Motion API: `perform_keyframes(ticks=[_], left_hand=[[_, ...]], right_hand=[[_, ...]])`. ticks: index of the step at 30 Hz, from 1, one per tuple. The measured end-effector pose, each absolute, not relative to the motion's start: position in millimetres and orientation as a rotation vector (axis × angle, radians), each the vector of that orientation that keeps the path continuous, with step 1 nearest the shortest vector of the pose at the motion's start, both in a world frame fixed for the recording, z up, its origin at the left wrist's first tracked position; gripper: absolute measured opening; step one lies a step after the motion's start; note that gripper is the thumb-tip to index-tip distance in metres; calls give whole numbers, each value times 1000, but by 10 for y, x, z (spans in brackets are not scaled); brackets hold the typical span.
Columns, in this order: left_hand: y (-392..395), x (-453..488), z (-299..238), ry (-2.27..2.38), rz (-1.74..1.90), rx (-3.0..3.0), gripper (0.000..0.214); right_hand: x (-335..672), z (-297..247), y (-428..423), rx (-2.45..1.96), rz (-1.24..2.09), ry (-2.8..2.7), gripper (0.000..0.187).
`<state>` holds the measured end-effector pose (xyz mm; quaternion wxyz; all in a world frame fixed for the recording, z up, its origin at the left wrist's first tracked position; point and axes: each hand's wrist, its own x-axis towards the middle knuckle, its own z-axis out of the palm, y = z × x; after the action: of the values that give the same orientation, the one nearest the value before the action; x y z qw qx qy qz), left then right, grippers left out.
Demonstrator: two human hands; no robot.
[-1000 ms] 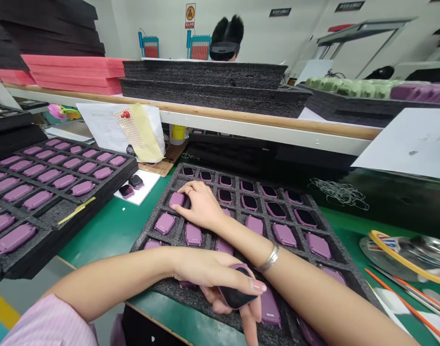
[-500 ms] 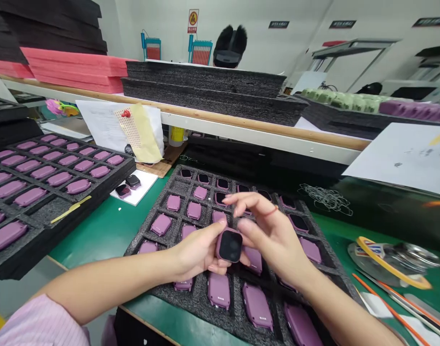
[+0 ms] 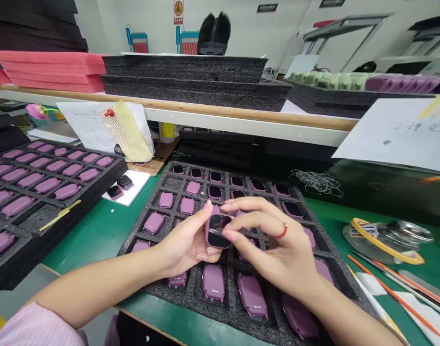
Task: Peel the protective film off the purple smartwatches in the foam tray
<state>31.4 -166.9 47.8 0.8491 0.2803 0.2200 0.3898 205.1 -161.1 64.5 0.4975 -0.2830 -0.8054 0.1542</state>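
Observation:
A purple smartwatch case (image 3: 217, 231) with a black screen faces up above the dark foam tray (image 3: 172, 184). My left hand (image 3: 187, 239) is closed around its left side, thumb along the edge and fingers underneath. From the right, my right hand (image 3: 281, 245) has its thumb on the screen's right part and its bent fingertips at the top edge. Below, the tray's compartments hold more watch cases; some show purple backs, such as one watch case (image 3: 213, 282), and those at the far side show black screens, such as another watch case (image 3: 215, 177).
On the left stands a second foam tray (image 3: 36, 218) of purple cases. Two watches (image 3: 115, 192) lie on white paper. At the right are a metal-lidded object with a yellow ring (image 3: 385, 240), orange sticks (image 3: 396, 288) and tangled thin cord (image 3: 317, 182). A shelf (image 3: 241, 126) crosses behind.
My right hand has come down onto the watch; its thumb and fingertips now touch the screen and top edge. The left hand still holds the watch. The view has shifted slightly.

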Motion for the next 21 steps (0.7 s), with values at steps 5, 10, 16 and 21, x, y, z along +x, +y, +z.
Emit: perform_keyframes(ticks=[5, 10, 16, 21], left_hand=[[-1675, 312, 498, 461, 762, 629, 52], [-1673, 306, 507, 442, 760, 617, 51], [-1679, 299, 503, 440, 767, 616, 46], [-1671, 292, 501, 438, 758, 614, 46]], right_hand=[[2102, 654, -1571, -734, 698, -1482, 11], [2125, 668, -1567, -768, 816, -1248, 14], [2121, 681, -1581, -744, 671, -1425, 22], [2196, 668, -1575, -695, 277, -1631, 25]])
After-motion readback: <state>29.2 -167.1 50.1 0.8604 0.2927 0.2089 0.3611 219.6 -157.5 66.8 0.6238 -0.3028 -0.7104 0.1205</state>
